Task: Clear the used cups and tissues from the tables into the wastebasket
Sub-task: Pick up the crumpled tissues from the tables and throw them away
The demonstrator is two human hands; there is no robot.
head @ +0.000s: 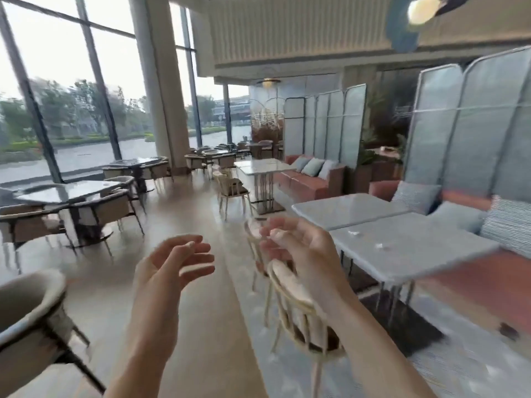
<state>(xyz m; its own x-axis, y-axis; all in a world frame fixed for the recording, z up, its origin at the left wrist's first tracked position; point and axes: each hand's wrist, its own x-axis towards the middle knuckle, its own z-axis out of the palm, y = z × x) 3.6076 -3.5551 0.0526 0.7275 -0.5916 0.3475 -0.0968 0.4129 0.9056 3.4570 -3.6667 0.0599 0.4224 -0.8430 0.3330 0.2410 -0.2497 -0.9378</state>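
Observation:
My left hand (175, 265) and my right hand (298, 242) are raised in front of me over the aisle, palms facing each other, fingers loosely curved, holding nothing. To the right stands a white marble table (425, 259) with two small crumpled white tissues on it, one near its far left corner (352, 232) and one toward the middle (380, 246). My right hand is left of that table, not touching it. No cup or wastebasket is in view. The picture is blurred.
A pale wooden chair (296, 305) stands below my right hand beside the table. A second white table (344, 209) adjoins behind, with a pink sofa and cushions (459, 216). Dark tables and chairs (66, 196) fill the left; an armchair (31, 317) is near left. The aisle floor runs ahead.

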